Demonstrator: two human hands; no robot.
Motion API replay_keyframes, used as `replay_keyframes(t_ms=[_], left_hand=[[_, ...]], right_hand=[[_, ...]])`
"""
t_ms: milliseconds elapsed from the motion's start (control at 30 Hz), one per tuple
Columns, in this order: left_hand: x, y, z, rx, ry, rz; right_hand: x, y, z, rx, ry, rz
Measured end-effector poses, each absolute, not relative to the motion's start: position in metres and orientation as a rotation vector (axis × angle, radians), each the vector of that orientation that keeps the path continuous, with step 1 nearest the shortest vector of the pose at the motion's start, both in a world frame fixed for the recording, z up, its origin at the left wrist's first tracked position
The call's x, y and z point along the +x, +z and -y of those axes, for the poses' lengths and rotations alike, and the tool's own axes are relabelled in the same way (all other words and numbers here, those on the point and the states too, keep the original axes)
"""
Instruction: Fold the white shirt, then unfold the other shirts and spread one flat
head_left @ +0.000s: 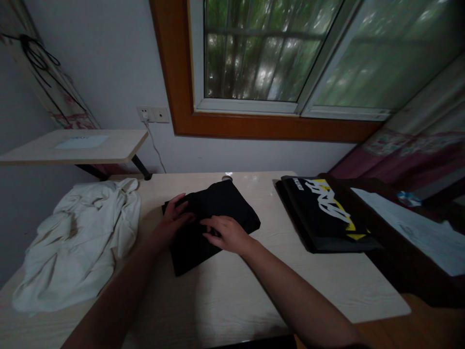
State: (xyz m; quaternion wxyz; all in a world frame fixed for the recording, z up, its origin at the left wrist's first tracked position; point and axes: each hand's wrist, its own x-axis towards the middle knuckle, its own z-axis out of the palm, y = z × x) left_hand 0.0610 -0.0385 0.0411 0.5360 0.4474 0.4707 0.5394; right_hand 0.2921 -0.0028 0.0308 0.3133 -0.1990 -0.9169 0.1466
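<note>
A black folded cloth, seemingly a garment (pixel 232 201), lies on the pale wooden table (pixel 232 310) in front of me. My left hand (pixel 176 215) rests on its left part, fingers spread and nothing visible between them. Close beside it, my right hand (pixel 227 232) touches the middle of the same cloth. Its fingers are bent but apart. The cloth's dark folds are hard to make out under both hands.
Crumpled white cloth (pixel 83 237) covers the table's left side, below a raised shelf (pixel 72 148). Folded black garments (pixel 298 213) with a white and yellow print are stacked at the right. A small round object (pixel 227 177) sits at the back edge.
</note>
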Motion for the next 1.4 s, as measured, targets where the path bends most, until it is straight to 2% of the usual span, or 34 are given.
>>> replay_keyframes(t_ms=[200, 333, 467, 600, 733, 933, 1233, 1400], left_hand=[[0.060, 0.027, 0.038, 1.168, 1.134, -0.976], [0.058, 0.022, 0.035, 1.304, 1.149, -0.919], [0.051, 0.023, 0.032, 1.690, 1.157, -1.192], [0.041, 0.022, 0.030, 2.080, 0.961, -1.552], [0.034, 0.020, 0.029, 2.198, 0.847, -1.688], [0.029, 0.028, 0.028, 2.201, 0.779, -1.819], [0.043, 0.047, 0.038, 2.293, 0.636, -1.507], [0.072, 0.057, 0.054, 2.205, 0.479, -1.089]], right_hand=[[0.293, 0.028, 0.000, -0.540, 0.188, 2.534], [0.295, 0.024, -0.004, -0.604, 0.212, 2.509], [0.302, 0.024, -0.011, -0.737, 0.315, 2.348], [0.308, 0.024, -0.019, -0.833, 0.427, 2.368], [0.309, 0.024, -0.023, -0.887, 0.462, 2.463], [0.312, 0.033, -0.024, -1.071, 0.319, 2.516], [0.339, 0.032, -0.045, -1.327, 0.080, 2.406], [0.341, 0.014, -0.055, -1.197, 0.148, 2.348]])
